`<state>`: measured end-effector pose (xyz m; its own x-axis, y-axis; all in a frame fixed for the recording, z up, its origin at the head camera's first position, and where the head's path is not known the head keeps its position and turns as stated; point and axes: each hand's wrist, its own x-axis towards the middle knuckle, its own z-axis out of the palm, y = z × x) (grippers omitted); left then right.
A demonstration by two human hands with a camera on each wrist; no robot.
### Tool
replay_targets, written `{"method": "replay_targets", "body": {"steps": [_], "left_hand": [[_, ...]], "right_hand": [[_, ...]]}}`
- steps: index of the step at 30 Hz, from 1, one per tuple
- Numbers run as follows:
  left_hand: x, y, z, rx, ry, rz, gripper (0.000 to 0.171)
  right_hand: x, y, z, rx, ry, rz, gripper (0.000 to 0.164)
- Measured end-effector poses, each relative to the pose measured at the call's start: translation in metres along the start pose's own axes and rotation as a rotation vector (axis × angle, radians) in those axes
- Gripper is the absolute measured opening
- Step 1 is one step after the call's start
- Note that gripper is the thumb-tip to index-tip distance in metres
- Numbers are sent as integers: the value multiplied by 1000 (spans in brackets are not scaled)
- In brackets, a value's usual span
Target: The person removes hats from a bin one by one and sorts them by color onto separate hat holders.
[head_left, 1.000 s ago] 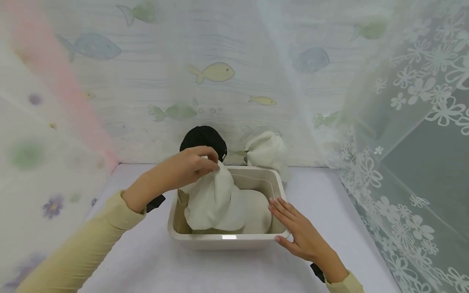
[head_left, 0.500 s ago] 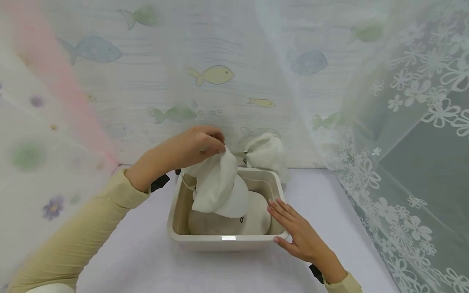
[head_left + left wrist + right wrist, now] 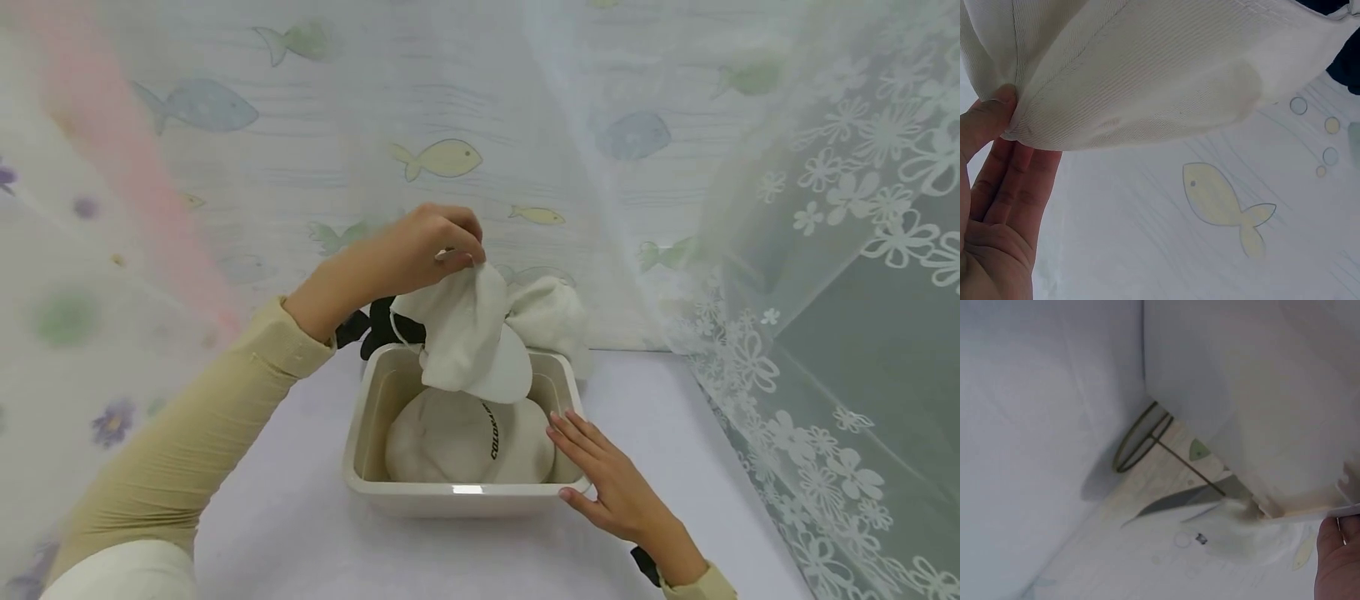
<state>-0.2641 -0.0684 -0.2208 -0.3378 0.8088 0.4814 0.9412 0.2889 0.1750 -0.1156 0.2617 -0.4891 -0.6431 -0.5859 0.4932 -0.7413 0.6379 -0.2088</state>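
My left hand [image 3: 429, 248] pinches a white baseball cap [image 3: 461, 346] by the top of its crown, above the bin. In the left wrist view the thumb and fingers of the left hand [image 3: 1000, 206] squeeze a fold of the cap's ribbed cloth [image 3: 1147, 75]. Another off-white cap [image 3: 438, 437], with dark lettering on it, lies inside the beige plastic bin [image 3: 405, 500]. My right hand [image 3: 611, 483] rests at the bin's right front corner, fingers straight over the rim. The right wrist view catches only part of the right hand [image 3: 1341, 556] against the bin's edge.
Behind the bin stand a white cap [image 3: 551, 317] and a black cap [image 3: 384, 329], the latter partly hidden by the held cap. A thin metal stand [image 3: 1147, 440] shows in the right wrist view. Sheer curtains [image 3: 847, 250] and a fish-patterned cloth [image 3: 442, 158] enclose the table.
My left hand has raised the white cap up and slightly right, out of the bin, uncovering the lettered cap below. My right hand has stayed at the rim.
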Motion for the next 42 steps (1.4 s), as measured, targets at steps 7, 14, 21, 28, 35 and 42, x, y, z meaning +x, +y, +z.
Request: {"method": "replay_targets", "body": {"steps": [7, 14, 21, 28, 35, 42], "left_hand": [[21, -9, -4, -12, -15, -77, 11], [41, -26, -8, -13, 37, -106, 10], [66, -34, -9, 6, 37, -120, 10], [92, -40, -4, -3, 68, -135, 13], [122, -38, 12, 10, 87, -147, 16], [145, -43, 35, -13, 117, -126, 14]], "right_hand": [[-4, 1, -1, -3, -2, 7, 70], [-3, 0, -1, 5, -22, 14, 68], [-2, -3, 1, 6, -29, 23, 68], [0, -4, 3, 14, -20, 14, 69], [-1, -3, 4, 4, -14, 19, 70], [-1, -4, 4, 12, -10, 22, 69]]}}
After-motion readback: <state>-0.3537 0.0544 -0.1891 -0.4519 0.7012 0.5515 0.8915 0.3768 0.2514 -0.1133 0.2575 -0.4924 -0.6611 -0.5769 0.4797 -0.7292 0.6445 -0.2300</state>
